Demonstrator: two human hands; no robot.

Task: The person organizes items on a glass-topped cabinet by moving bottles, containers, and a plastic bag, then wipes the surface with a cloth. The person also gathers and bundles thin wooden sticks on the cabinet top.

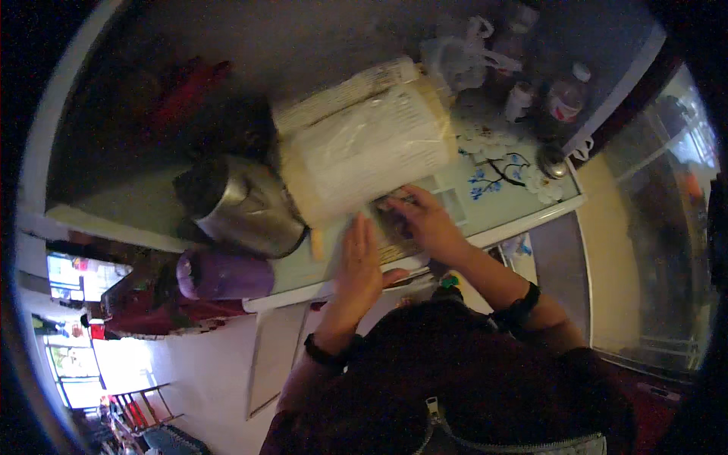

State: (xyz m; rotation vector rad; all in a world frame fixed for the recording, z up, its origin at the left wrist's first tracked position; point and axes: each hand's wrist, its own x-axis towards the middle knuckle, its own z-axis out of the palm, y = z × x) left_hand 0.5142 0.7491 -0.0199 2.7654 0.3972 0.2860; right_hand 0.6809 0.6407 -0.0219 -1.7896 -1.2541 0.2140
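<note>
My left hand [359, 267] lies near the front edge of the table, its fingers stretched out together and its thumb apart, holding nothing. To its right, my right hand [431, 227] has its fingers bent and drawn together at the tips. What they grip, if anything, is too dim to make out. Between the hands is a dark brownish flat patch [390, 236], partly covered by the fingers. Just beyond the fingertips lies a large pale package [371, 148] in clear, shiny wrapping.
Left of the package lies a metal kettle [254, 208], with a purple cylindrical container [227, 275] at the table's front left. Back right are a white plastic bag [455, 64], a bottle [567, 98] and a small pale container [519, 102]. A rounded metal object [551, 162] sits near the right edge.
</note>
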